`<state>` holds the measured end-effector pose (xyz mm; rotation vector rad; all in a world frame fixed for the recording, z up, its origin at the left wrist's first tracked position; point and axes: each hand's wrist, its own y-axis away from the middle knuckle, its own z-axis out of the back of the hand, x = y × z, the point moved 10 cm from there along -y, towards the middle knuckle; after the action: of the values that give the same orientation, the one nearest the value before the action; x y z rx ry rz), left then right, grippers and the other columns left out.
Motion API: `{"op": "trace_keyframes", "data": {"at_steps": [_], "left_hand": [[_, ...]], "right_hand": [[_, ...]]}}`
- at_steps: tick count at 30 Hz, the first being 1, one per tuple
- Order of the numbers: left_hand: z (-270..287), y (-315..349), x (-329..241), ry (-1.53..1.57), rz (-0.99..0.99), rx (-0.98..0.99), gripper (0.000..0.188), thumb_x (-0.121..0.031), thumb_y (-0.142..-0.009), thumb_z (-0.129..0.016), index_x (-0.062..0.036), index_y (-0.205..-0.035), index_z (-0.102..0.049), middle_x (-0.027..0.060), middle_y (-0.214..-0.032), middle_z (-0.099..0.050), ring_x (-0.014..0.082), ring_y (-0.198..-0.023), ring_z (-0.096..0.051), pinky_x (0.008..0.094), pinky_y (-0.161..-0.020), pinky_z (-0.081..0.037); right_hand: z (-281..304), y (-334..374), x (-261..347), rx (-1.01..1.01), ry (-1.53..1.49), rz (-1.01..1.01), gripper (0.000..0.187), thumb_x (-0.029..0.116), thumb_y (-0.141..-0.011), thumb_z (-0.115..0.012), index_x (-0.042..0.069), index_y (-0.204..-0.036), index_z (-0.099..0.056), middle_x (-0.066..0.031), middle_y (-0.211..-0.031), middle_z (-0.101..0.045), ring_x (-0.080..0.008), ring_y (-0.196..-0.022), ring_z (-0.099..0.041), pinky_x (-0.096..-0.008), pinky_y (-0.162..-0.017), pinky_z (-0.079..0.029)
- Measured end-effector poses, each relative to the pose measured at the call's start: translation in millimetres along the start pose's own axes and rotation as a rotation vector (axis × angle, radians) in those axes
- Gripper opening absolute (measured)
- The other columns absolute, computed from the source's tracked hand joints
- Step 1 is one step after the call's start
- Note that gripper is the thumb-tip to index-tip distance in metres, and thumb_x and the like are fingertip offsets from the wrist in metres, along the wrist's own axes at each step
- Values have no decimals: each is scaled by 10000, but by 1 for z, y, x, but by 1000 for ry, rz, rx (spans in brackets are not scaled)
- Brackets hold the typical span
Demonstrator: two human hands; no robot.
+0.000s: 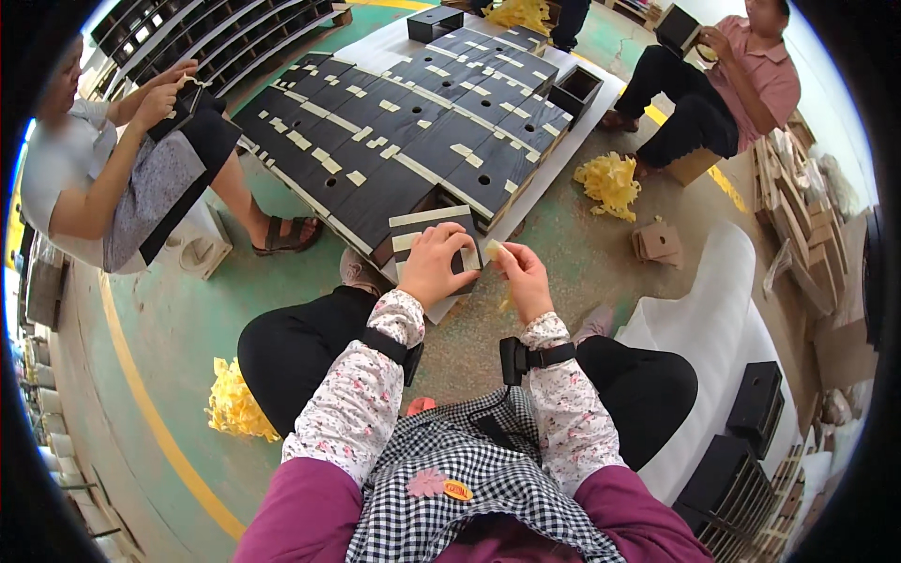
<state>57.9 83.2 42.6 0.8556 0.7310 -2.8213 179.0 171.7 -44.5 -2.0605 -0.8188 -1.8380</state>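
Note:
In front of me is a small black wooden box (460,224) with pale masking-tape strips across its top. My left hand (432,263) lies over the box, fingers bent on its top face and the thumb toward the right edge, holding it. At the box's right side my right hand (526,281) is closed in a pinch on a pale strip of tape (493,250). Part of the box is hidden under my left hand. Just beyond it stand rows of similar black boxes (375,150), many with tape pieces and round holes.
A co-worker (103,178) sits at left and another (751,84) at far right, each handling a black box. Yellow tape heaps (608,185) lie on the floor. Brown boards (659,242), white foam sheeting (690,310) and black boxes (755,399) are to my right.

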Motion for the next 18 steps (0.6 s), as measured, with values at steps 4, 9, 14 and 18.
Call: {"op": "trace_keyframes", "data": {"at_steps": [4, 9, 14, 18], "left_hand": [[-8, 3, 7, -34, -11, 57, 400, -212, -607, -775, -114, -913, -537, 52, -1072, -521, 269, -999, -500, 400, -836, -386], [-4, 6, 22, -85, 5, 178, 698, -269, -609, -779, -128, -1212, -456, 70, -1278, -441, 274, -1206, -397, 454, -1012, -270], [-5, 19, 27, -283, -4, 210, 852, -341, -649, -757, -136, -1361, -338, 59, -1410, -339, 239, -1348, -253, 502, -1103, -112], [-8, 22, 29, -327, 38, 249, 851, -367, -681, -731, -141, -1383, -307, 54, -1430, -319, 231, -1358, -234, 497, -1109, -94]], "right_hand": [[-7, -5, 42, -65, 507, 412, 156, 136, -842, -607, 52, -972, -617, -51, -926, -599, -194, -824, -592, -294, -722, -462], [-71, 23, 101, -51, 1092, 916, 96, 96, -774, -615, 61, -863, -619, -80, -863, -561, -273, -836, -556, -364, -712, -441], [-88, 29, 80, 55, 1264, 925, 49, 116, -782, -594, 68, -779, -601, -67, -789, -514, -249, -802, -525, -389, -696, -416], [-88, 39, 78, 188, 1257, 857, 50, 102, -777, -590, 53, -770, -599, -79, -781, -515, -259, -790, -527, -389, -694, -424]]}}
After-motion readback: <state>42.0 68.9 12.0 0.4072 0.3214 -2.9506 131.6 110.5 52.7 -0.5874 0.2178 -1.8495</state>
